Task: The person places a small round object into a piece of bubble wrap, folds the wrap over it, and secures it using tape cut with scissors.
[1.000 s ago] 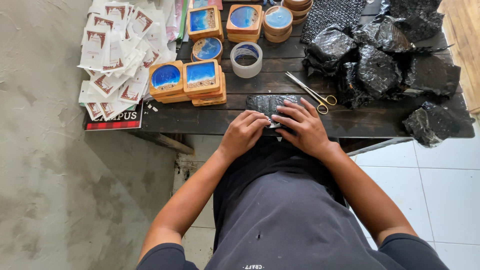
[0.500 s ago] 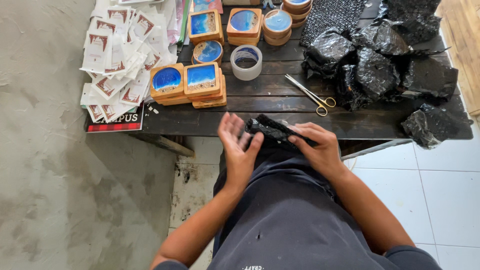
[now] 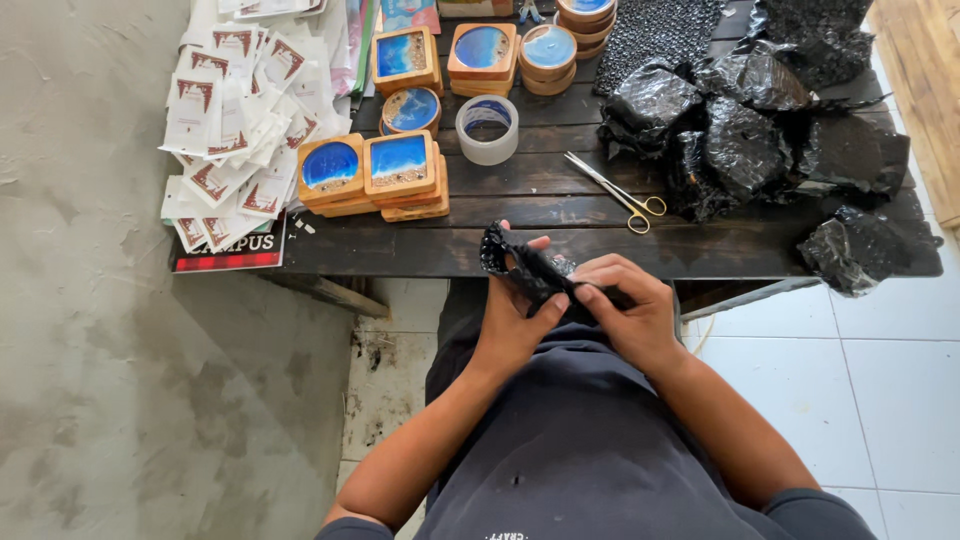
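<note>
Both hands grasp a piece of black bubble wrap [image 3: 530, 272] just off the near edge of the dark wooden bench [image 3: 560, 245], at about 6 o'clock from the scissors [image 3: 615, 190]: the left hand [image 3: 520, 315] pinches it from below, the right hand [image 3: 630, 310] closes on its other end. At 10 o'clock from the hands sits a stack of square wooden coasters [image 3: 375, 175] with blue resin, at 12 o'clock a tape roll [image 3: 487, 130], and at 2 o'clock a heap of black-wrapped bundles [image 3: 740, 140].

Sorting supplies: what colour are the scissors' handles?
Gold, on the metal scissors; head view.
</note>
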